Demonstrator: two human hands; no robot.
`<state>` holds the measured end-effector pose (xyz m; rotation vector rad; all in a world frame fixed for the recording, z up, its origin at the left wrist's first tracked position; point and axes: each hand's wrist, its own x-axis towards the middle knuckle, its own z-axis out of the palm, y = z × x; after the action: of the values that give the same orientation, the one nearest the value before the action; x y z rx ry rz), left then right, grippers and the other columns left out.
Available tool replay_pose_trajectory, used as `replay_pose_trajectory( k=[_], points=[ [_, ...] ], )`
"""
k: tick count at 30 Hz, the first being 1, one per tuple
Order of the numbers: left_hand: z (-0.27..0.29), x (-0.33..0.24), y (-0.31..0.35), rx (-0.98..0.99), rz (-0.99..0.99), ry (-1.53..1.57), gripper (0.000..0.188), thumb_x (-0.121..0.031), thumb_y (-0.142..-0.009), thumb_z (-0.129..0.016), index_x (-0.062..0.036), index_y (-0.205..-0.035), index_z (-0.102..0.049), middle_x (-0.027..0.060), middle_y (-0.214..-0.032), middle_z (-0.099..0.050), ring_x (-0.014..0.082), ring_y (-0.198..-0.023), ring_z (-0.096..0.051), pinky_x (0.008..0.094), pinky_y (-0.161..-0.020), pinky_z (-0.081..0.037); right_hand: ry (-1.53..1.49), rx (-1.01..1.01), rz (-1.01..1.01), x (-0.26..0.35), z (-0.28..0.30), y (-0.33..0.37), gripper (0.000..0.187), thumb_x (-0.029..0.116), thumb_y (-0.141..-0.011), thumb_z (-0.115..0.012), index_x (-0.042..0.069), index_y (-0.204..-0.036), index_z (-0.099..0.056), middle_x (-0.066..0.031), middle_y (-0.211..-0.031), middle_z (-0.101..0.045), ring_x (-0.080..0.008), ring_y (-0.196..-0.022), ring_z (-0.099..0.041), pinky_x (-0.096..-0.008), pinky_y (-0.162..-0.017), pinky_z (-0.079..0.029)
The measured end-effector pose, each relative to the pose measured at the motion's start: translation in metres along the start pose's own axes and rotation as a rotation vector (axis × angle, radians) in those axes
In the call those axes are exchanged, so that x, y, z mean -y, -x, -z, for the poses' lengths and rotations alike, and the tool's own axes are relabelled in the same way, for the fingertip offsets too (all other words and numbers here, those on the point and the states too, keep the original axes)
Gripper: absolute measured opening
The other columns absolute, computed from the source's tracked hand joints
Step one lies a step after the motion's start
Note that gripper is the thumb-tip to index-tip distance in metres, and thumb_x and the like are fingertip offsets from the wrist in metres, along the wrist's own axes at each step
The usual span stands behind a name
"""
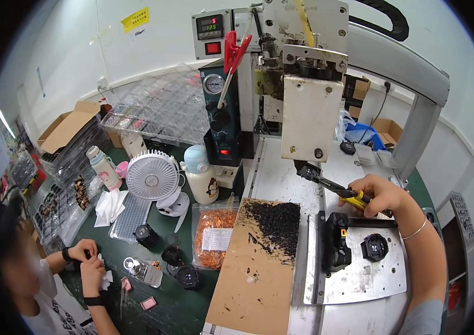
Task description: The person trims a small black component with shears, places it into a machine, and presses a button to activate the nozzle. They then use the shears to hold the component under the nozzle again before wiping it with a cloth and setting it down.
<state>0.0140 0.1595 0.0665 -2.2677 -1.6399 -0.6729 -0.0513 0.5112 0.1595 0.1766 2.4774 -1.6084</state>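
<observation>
My right hand (381, 192) grips a pair of pliers (332, 186) with yellow-and-black handles. The jaws reach up and left to a dark piece (305, 170) just below the white machine head (310, 117); whether they clamp it cannot be made out. Under my forearm lies a metal plate (382, 282). On it stand a black fixture (336, 243) and, beside that, a round black watch-like part (375, 247). My left hand is outside the view.
Left of the plate, a brown board (254, 301) bears a heap of black scraps (275, 226). A bag of orange parts (214, 234), a white fan (152, 176) and a bottle (199, 178) stand on the green table. A co-worker's hands (89, 262) handle something at left.
</observation>
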Motion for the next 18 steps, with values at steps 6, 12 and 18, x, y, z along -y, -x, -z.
replay_pose_trajectory(
  k=[6, 12, 18],
  points=[
    [0.000, -0.001, -0.001, 0.000, -0.020, 0.006, 0.036, -0.028, -0.083, -0.044, -0.0084, -0.113, -0.048, 0.0155, -0.117, -0.050, 0.0284, -0.112, -0.046, 0.0408, -0.098, -0.034, 0.008, 0.003, -0.009, -0.002, 0.001, 0.006, 0.051, 0.015, -0.051, -0.063, -0.002, -0.099, -0.064, -0.0014, -0.069, -0.057, -0.0085, -0.061, -0.050, -0.0199, -0.057, -0.040],
    [0.003, -0.002, 0.004, 0.064, 0.035, 0.067, 0.038, -0.028, -0.084, -0.045, -0.0098, -0.117, -0.049, 0.0164, -0.119, -0.049, 0.0276, -0.112, -0.046, 0.0406, -0.099, -0.033, 0.078, -0.015, -0.049, -0.006, 0.000, 0.003, 0.052, 0.014, -0.052, -0.064, 0.000, -0.102, -0.064, -0.0043, -0.075, -0.060, -0.0108, -0.062, -0.053, -0.0237, -0.056, -0.044],
    [0.002, 0.001, 0.000, 0.077, 0.035, 0.043, 0.032, -0.026, -0.087, -0.040, -0.0188, -0.112, -0.058, 0.0183, -0.114, -0.053, 0.0296, -0.105, -0.051, 0.0436, -0.089, -0.042, 0.038, -0.087, 0.075, -0.016, -0.001, -0.019, 0.039, 0.016, -0.059, -0.066, 0.001, -0.094, -0.068, -0.0083, -0.069, -0.064, -0.0141, -0.061, -0.058, -0.0263, -0.055, -0.047]
  ],
)
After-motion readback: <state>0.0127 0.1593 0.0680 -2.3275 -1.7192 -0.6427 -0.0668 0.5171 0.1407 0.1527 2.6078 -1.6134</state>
